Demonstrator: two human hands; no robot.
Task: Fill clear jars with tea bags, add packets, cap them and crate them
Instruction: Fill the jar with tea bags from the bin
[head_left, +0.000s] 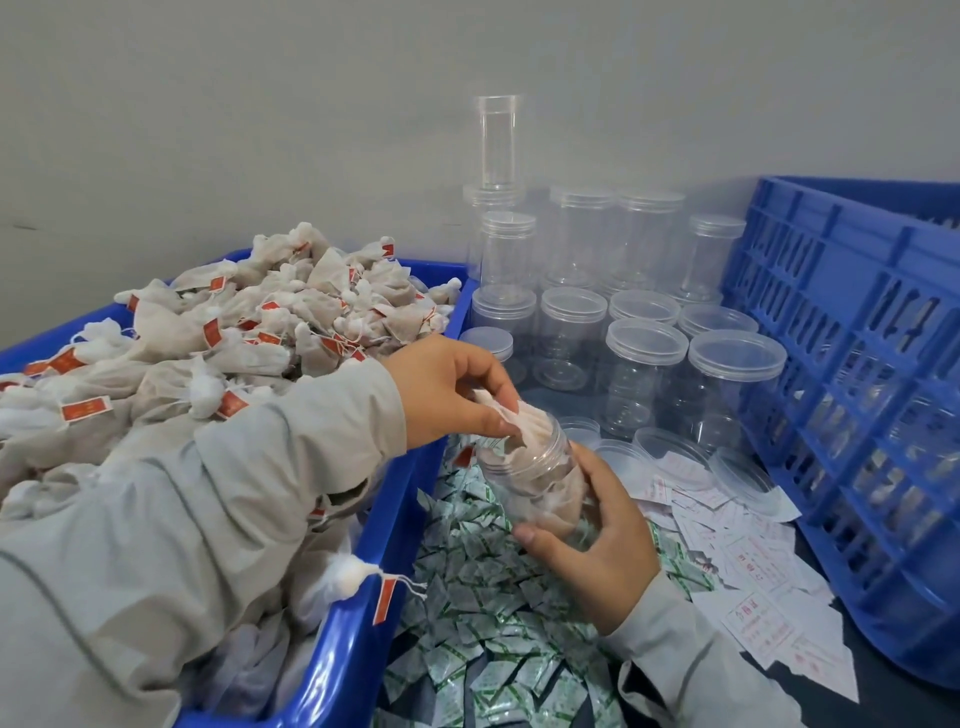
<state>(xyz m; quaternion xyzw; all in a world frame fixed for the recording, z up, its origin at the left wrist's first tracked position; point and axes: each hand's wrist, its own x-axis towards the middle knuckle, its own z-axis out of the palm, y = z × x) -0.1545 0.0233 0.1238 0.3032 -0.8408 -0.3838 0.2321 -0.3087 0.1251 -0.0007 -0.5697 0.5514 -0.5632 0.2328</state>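
My right hand (597, 540) grips a clear jar (535, 467), tilted with its open mouth toward the upper left; several tea bags lie inside it. My left hand (452, 389) pinches a white tea bag (511, 415) at the jar's mouth, partly inside. A blue bin (363, 597) on the left is heaped with white tea bags (208, 338) carrying red tags. Green-and-white packets (493, 623) lie spread on the table under the jar.
Capped empty clear jars (644, 364) stand in rows at the back, some stacked. Loose clear lids (670, 447) and white slips with red print (753, 587) lie to the right. A blue slatted crate (857, 364) holding filled jars stands at the far right.
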